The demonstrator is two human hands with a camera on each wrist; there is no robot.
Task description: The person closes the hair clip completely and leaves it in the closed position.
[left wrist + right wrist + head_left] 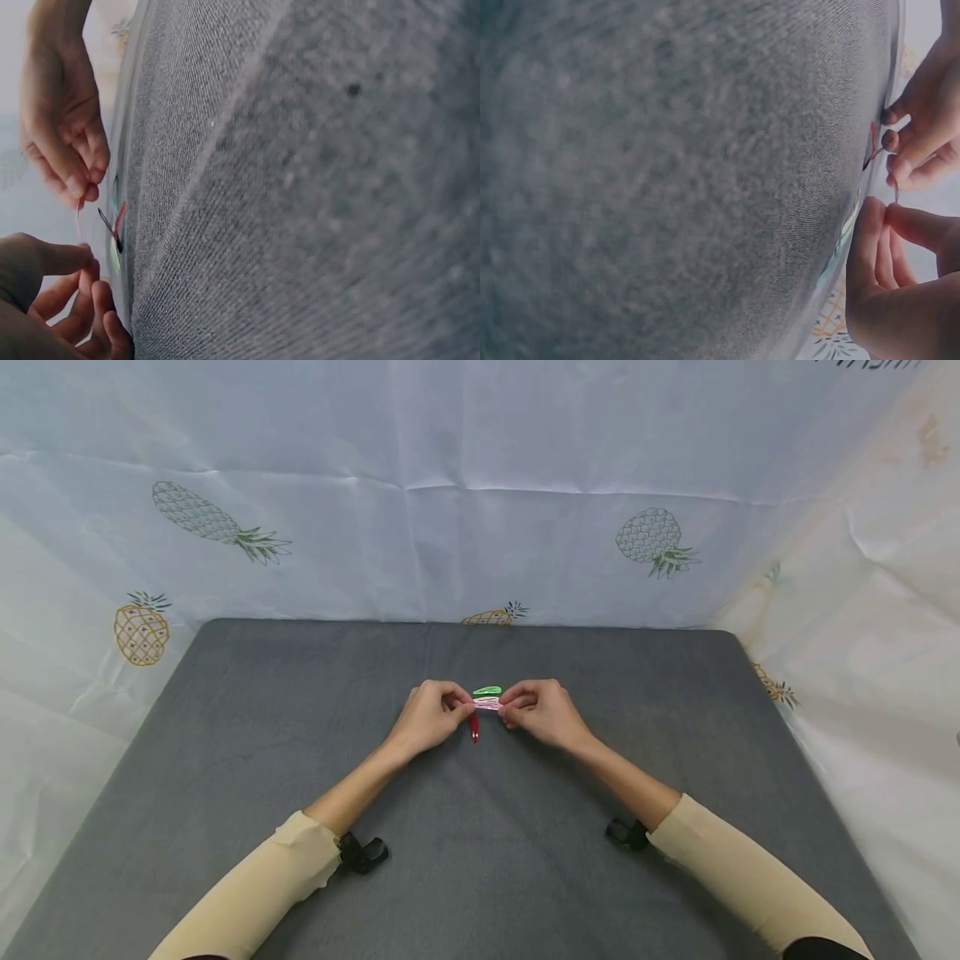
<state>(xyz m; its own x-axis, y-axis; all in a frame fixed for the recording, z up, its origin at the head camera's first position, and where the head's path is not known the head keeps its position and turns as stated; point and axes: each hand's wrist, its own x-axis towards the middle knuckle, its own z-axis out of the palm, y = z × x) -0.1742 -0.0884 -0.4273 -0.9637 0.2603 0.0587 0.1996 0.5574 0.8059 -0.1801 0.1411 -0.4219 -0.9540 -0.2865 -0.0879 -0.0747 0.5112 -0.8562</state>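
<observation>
Between my two hands, a thin pink snap hair clip (pixel 488 704) is stretched out sideways above the grey table. The fingertips of my left hand (pixel 432 716) pinch its left end, and my right hand (pixel 546 713) pinches the right end with thumb and forefinger. Seen edge-on in the left wrist view, the pink clip (pixel 78 223) looks like a narrow strip joining both sets of fingertips. A green hair clip (pixel 487 690) lies just beyond it. Close by the left fingertips is a red clip (pixel 474 729), pointing toward me and partly hidden at its top.
Grey cloth covers the table (pixel 480 877). Behind it hangs a white sheet (pixel 420 543) printed with pineapples, which also runs down both sides. A black strap end (pixel 364 853) sticks out at the left sleeve, and another black strap (pixel 627 834) at the right.
</observation>
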